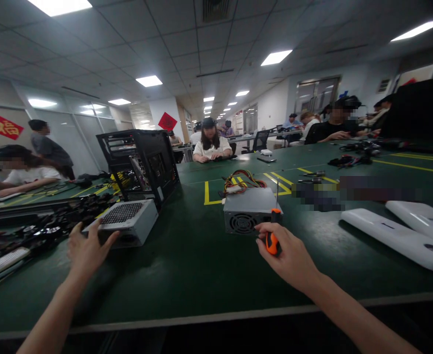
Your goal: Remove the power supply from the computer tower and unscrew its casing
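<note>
My right hand (288, 250) is closed around an orange-and-black screwdriver (273, 241), its thin shaft pointing up. Just behind it sits a grey computer power supply (251, 201) with a round fan grille in front and a bundle of coloured cables (244, 179) at its back. On the left, my left hand (91, 246) has its fingers spread at the near side of a second power supply (131, 221) with a perforated top. Whether the fingertips touch that box I cannot tell.
An open black computer case (157, 167) stands behind the left power supply. Dark parts and cables (65, 216) lie at the left. White flat devices (396, 236) rest at the right on the green table (201, 280). A person (212, 145) sits across; others work around.
</note>
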A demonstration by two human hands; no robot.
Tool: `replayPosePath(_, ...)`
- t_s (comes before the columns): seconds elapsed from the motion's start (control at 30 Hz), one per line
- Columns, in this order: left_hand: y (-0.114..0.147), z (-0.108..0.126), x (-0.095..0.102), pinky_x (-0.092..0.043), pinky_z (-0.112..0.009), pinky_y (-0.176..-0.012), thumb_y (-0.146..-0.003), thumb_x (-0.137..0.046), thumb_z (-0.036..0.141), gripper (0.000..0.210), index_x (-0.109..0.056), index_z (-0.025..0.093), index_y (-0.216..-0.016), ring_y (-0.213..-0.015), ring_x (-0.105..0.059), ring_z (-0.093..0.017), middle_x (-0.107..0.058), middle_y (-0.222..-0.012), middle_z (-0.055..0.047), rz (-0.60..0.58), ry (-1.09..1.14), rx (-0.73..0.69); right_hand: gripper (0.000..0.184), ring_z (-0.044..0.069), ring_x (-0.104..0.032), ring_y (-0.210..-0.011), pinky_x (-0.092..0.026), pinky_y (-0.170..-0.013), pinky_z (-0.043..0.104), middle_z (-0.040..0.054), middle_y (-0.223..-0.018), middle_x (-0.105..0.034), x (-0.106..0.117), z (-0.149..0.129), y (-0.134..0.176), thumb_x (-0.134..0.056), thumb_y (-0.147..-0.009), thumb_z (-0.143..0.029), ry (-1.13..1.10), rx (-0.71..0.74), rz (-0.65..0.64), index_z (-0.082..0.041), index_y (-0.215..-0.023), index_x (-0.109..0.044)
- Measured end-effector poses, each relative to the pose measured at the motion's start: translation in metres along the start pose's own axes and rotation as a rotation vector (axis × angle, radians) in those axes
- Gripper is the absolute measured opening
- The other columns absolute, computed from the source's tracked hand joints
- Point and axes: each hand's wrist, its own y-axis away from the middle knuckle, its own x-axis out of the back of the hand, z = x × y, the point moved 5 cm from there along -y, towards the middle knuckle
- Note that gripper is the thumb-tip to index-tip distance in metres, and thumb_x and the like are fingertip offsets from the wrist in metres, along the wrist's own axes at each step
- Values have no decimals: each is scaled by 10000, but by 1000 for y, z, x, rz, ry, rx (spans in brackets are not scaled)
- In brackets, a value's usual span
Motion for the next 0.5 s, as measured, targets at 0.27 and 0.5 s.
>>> replayPosePath(0.27, 74, 70, -32, -387, -325, -966, -839, -282, 228, 441, -465, 263, -1238, -1124, -494, -174, -460, -1298, -28, -214, 172, -742, 165, 184, -601, -842, -463, -784, 341, 53, -965, -596, 32, 29, 20, -519, -778, -276, -116, -209, 278, -222, -917, -448)
replayPosePath(0.5, 71, 61, -40, -461, -300, -889, -811, -376, 327, 356, -623, 247, -1055, -990, -592, -182, -623, -1104, -20, -211, 205, -690, 263, 201, -583, -950, -436, -850, 372, 63, -1055, -579, 33, 79, 8, -532, -775, -385, -407, -503, 206, -234, -961, -422)
